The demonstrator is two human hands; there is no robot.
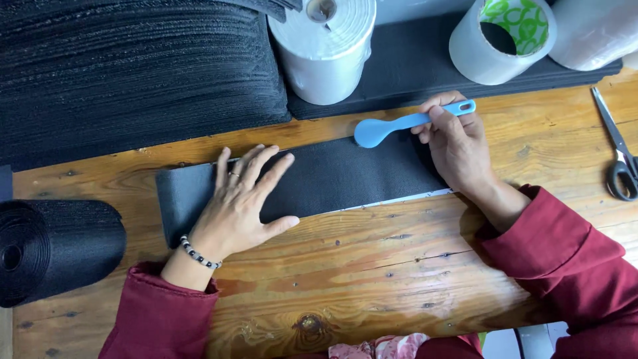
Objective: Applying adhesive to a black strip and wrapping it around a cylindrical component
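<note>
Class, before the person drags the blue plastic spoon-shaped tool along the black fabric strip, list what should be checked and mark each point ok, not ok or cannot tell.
1. Long black woven fabric strip lies flat on the wooden table: ok.
2. Left hand pressed palm-down on the strip, fingers spread: ok.
3. Right hand grips the handle of the blue plastic spoon-shaped tool: ok.
4. Tool's rounded head touches the strip's far edge: cannot tell.
5. Metal scissors with black handles lie apart from the strip: ok.
6. Strip fully clear of the right wrist: not ok, its right end is covered.
</note>
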